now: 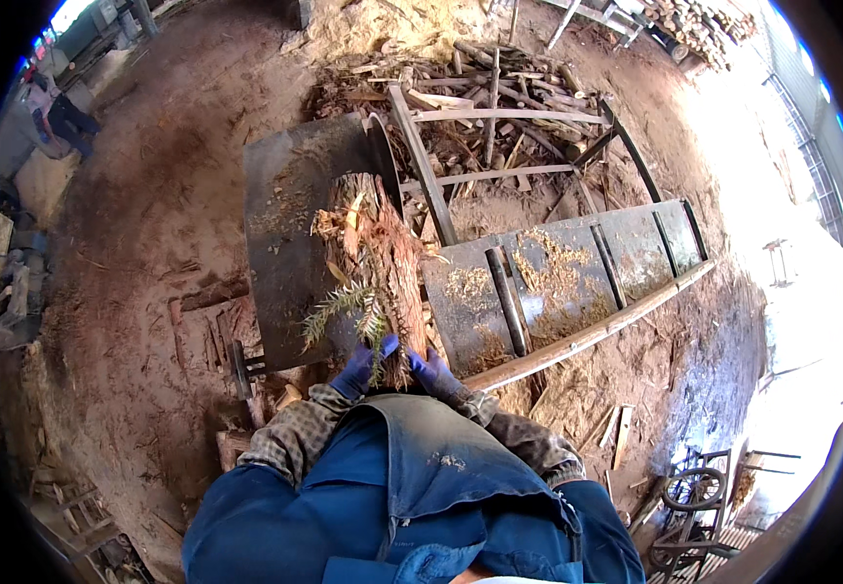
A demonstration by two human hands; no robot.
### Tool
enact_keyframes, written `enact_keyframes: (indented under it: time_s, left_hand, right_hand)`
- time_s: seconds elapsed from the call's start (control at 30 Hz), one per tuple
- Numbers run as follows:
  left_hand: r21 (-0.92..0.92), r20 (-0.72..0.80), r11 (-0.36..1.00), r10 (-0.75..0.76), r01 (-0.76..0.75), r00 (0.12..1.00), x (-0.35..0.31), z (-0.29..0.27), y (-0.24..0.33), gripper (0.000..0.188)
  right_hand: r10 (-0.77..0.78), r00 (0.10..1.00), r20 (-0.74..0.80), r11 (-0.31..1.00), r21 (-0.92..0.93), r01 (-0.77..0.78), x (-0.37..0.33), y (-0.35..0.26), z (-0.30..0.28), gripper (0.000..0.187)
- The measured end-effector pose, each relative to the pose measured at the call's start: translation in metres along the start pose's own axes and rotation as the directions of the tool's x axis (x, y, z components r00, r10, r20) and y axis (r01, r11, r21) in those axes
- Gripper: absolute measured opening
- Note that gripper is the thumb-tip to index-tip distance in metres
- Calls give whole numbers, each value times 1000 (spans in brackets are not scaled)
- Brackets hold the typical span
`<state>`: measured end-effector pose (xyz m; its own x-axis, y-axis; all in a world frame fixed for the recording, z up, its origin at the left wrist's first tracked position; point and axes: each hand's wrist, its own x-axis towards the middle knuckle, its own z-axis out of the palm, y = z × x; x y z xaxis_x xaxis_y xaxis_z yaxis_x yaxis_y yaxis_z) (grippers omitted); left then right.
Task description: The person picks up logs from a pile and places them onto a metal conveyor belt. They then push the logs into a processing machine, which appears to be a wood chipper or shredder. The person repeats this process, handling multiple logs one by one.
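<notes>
A thick log point(400, 268) with rough reddish bark lies lengthwise on the dark metal saw table point(280, 234). Its far end is beside a curved blade point(384, 156). My gloved left hand point(365, 368) grips the log's near end from the left, next to a spiky green sprig point(342, 307) lying against the bark. From the right, my gloved right hand point(435, 374) holds the same end, with its fingertips against the wood. Splintered pale wood point(351, 226) shows at the log's upper left.
A metal bed with crossbars point(563, 277) and a wooden rail point(592, 341) runs right, strewn with chips. Beyond stand a frame point(499, 115) and a heap of cut wood point(529, 88). A person point(59, 117) is at far left; a wheeled cart point(694, 492) is at lower right.
</notes>
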<state>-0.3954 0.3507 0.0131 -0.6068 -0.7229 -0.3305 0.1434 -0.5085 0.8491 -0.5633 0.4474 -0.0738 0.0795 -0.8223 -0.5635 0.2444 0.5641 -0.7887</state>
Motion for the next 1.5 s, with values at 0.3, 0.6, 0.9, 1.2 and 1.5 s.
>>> enact_keyframes:
  time_s: [0.3, 0.6, 0.9, 1.2, 1.5]
  left_hand:
    - [416, 172, 887, 141, -201, 975, 34, -55, -39, 27]
    - [456, 169, 888, -16, -64, 986, 48, -62, -26, 27]
    - [192, 166, 965, 149, -181, 975, 74, -67, -49, 46]
    - [615, 504, 340, 525, -712, 686, 75, -68, -21, 38]
    - [-115, -10, 984, 135, -135, 991, 112, -49, -14, 27]
  right_hand:
    - [-172, 985, 10, 974, 149, 169, 8, -48, 22, 53]
    - [-207, 977, 49, 913, 370, 174, 26, -48, 23, 59]
    - [-86, 973, 216, 860, 510, -37, 50, -38, -4, 52]
    - [-269, 961, -69, 960, -96, 262, 28, -93, 10, 63]
    - [-230, 969, -95, 970, 52, 235, 41, -122, 9, 50]
